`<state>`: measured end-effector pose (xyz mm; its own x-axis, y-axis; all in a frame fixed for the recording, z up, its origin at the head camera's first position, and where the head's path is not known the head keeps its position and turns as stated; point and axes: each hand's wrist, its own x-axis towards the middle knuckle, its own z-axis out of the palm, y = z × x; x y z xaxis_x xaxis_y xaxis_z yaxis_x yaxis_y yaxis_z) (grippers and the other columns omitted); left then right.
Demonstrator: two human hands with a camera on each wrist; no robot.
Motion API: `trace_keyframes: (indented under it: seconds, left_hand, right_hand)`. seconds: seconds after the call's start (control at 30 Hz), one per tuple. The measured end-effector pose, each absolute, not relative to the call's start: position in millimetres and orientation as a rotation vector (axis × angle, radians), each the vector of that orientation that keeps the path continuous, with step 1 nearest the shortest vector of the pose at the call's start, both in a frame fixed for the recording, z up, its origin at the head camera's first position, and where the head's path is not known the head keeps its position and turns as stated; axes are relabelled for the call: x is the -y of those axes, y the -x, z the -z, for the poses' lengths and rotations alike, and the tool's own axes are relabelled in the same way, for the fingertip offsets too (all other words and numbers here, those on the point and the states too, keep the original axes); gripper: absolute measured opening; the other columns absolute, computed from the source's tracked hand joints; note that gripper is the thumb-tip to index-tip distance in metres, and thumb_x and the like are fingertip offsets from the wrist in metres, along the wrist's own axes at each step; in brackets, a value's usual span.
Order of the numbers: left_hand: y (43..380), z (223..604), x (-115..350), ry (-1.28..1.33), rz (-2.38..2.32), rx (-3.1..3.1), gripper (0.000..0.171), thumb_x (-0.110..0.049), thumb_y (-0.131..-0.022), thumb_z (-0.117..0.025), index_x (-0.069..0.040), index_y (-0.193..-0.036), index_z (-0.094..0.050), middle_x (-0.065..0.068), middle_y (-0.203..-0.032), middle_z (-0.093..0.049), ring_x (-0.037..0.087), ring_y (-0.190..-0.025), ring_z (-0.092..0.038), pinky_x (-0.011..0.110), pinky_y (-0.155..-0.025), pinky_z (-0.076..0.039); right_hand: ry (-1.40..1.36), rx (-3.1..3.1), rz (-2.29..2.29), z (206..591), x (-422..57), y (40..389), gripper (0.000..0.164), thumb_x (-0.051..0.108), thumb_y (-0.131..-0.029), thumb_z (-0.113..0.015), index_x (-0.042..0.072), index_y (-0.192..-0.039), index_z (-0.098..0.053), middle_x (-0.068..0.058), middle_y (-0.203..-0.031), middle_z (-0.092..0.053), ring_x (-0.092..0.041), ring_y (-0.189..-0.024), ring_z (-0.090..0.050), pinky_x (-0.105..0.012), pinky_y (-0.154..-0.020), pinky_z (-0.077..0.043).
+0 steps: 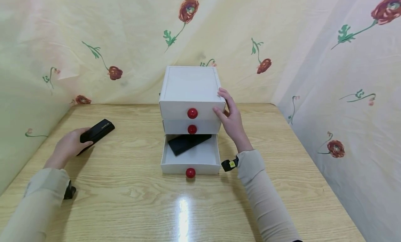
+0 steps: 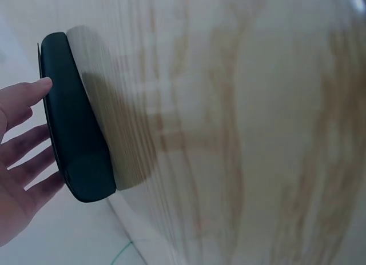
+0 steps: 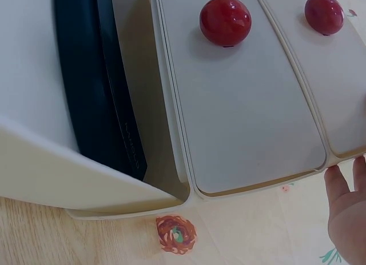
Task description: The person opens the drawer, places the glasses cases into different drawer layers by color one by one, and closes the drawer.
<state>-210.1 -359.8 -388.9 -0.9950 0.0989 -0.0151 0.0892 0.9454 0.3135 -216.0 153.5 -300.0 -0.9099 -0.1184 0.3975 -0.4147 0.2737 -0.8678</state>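
My left hand (image 1: 71,143) holds a black glasses case (image 1: 99,131) at the left of the table. In the left wrist view the thumb lies on one side of the glasses case (image 2: 77,122), the fingers on the other. A white cabinet (image 1: 192,83) of three drawers with red knobs stands mid-table. My right hand (image 1: 232,121) touches its upper right corner, thumb by the front and fingers along the side and top edge. The bottom drawer (image 1: 203,158) is pulled out, with a second black glasses case (image 1: 185,143) lying slantwise inside. The upper two drawers are closed.
A wood-grain table (image 1: 125,200) carries everything. Behind it hangs a cream cloth (image 1: 138,33) with red flowers, and more flowered cloth borders both sides. The open drawer juts toward the front, its knob (image 1: 190,172) foremost.
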Motion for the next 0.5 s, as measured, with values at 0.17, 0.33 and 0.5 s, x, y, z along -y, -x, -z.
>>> trace_keyframes:
  seconds: [0.17,0.33,0.5]
  left_hand:
    - [212.0,390.7,365.6,-0.119,-0.474,-3.042,0.067,-0.021,-0.091,-0.064,0.013,-0.14,-0.034,0.044,-0.135,-0.037,0.061,-0.119,-0.04,0.07,-0.093,-0.039]
    - [213.2,392.1,370.5,-0.091,-0.51,-3.01,0.07,-0.025,-0.091,-0.065,0.011,-0.142,-0.033,0.045,-0.136,-0.035,0.062,-0.12,-0.038,0.07,-0.094,-0.037]
    - [214.7,393.3,373.5,-0.09,-0.538,-3.001,0.072,-0.027,-0.089,-0.067,0.012,-0.14,-0.035,0.045,-0.137,-0.035,0.062,-0.12,-0.037,0.07,-0.096,-0.035]
  right_hand:
    - [-0.488,2.293,-1.678,300.0,-153.7,216.2,0.05,0.012,-0.098,-0.057,0.007,-0.144,-0.039,-0.003,-0.159,-0.028,-0.024,-0.15,-0.021,-0.058,-0.114,-0.032]
    - [-0.492,2.29,-1.681,300.2,-153.7,216.5,0.05,0.012,-0.098,-0.057,0.007,-0.144,-0.039,-0.004,-0.159,-0.028,-0.024,-0.149,-0.022,-0.058,-0.114,-0.032]
    - [-0.486,2.297,-1.68,299.8,-153.6,217.0,0.05,0.013,-0.098,-0.057,0.007,-0.144,-0.039,-0.003,-0.159,-0.028,-0.024,-0.149,-0.022,-0.058,-0.114,-0.032]
